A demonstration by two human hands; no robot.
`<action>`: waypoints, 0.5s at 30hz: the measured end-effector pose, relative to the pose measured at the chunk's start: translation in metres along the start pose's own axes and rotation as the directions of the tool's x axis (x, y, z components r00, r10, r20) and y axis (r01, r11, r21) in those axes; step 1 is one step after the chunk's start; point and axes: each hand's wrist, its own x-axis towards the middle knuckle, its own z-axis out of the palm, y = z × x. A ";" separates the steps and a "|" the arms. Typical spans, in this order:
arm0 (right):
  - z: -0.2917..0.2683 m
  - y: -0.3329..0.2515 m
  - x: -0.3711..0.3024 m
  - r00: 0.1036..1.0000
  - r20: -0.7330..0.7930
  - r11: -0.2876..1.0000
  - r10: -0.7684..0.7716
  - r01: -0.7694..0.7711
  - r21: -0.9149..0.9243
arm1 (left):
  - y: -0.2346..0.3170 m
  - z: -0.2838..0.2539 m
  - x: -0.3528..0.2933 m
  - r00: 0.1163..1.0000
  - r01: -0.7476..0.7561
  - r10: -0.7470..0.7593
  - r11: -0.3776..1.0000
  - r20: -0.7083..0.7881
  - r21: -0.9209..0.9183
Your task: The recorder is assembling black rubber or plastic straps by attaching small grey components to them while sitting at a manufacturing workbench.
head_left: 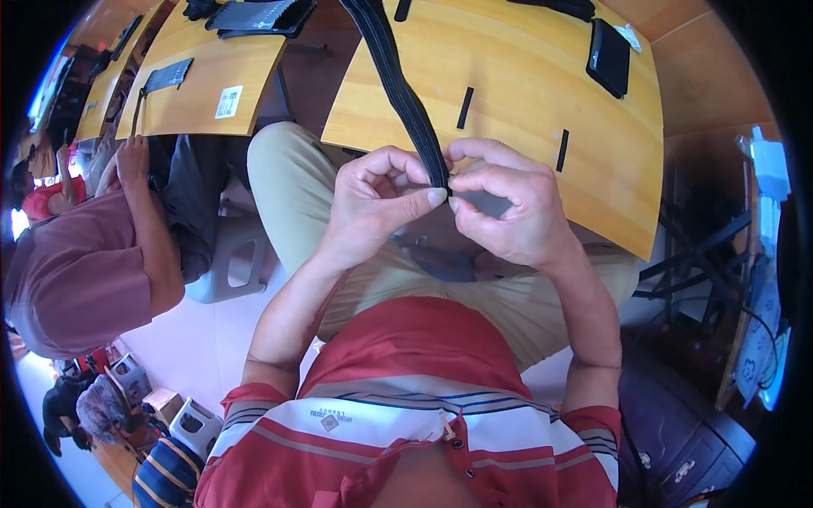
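A long black ribbed strap [398,80] runs down from the top of the view across the table to my fingers. My left hand [366,203] is closed on its lower end, thumb pressed against the curled forefinger. Right beside it, my right hand [517,203] pinches at the tip of the same end with thumb and forefinger. Both hands are held just past the table's near edge, above my lap. Whatever small detail lies between the fingertips is hidden.
On the yellow wooden table [525,76] lie short black strips [465,107] and a black flat case [610,57]. At the left, a co-worker [93,254] sits by another table [195,102] holding a grey packet and a white label. Drawers [686,449] stand at lower right.
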 end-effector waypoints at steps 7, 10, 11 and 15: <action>0.001 0.002 -0.005 1.000 -0.003 0.996 -0.028 0.028 -0.080 | -0.002 0.006 0.001 0.999 0.023 -0.019 0.997 -0.047 0.068; 0.005 0.001 -0.008 0.991 0.057 0.938 -0.119 0.131 -0.322 | -0.008 0.003 0.001 0.996 0.015 -0.009 0.998 -0.092 0.069; 0.009 0.001 -0.008 0.983 0.022 0.891 -0.183 0.176 -0.419 | -0.010 0.001 0.002 0.994 0.009 -0.002 0.998 -0.113 0.070; 0.010 0.001 -0.012 0.970 0.034 0.778 -0.241 0.214 -0.591 | -0.006 0.007 0.004 0.987 -0.034 0.039 0.999 -0.154 0.034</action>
